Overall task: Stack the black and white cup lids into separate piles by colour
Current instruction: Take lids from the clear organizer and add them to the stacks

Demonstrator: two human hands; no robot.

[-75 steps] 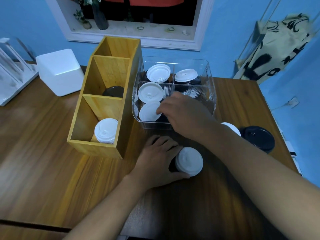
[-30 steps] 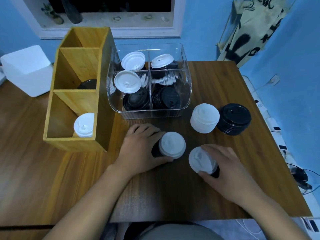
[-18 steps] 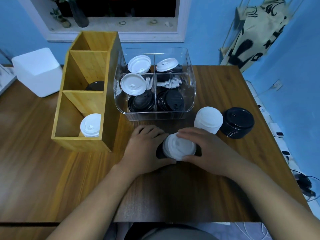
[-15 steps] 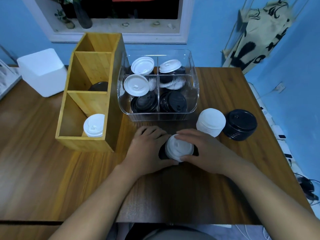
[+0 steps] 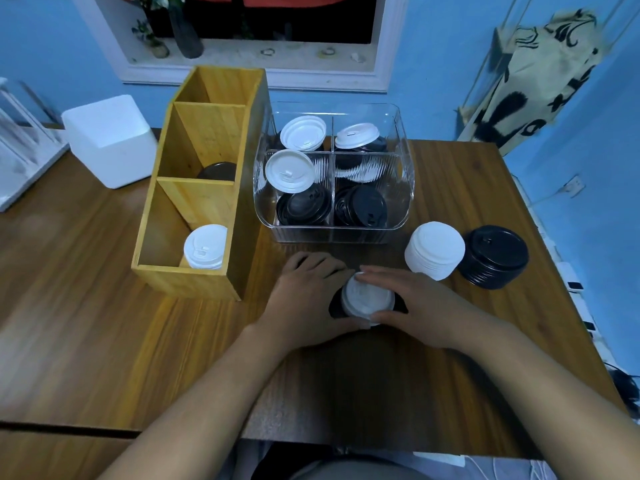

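Note:
Both hands meet at a small mixed stack [image 5: 366,300] on the table: white lids on top, black lids showing below. My left hand [image 5: 304,299] curls round its left side, and my right hand [image 5: 420,306] grips it from the right with fingers over the far edge and thumb on the near edge. A pile of white lids [image 5: 434,250] and a pile of black lids [image 5: 494,257] stand to the right. The clear bin [image 5: 405,147] behind holds loose white lids [image 5: 289,170] and black lids [image 5: 363,206].
A wooden three-part box [image 5: 242,202] stands at the left, with white lids [image 5: 205,246] in its near part and a black lid [image 5: 217,171] in the middle one. A white block [image 5: 107,140] sits at the back left. The table edge runs along the right.
My right hand took a white-topped stack from the bin, set it down at the right, then brought it onto the stack under my left hand. Both hands now hold that stack.

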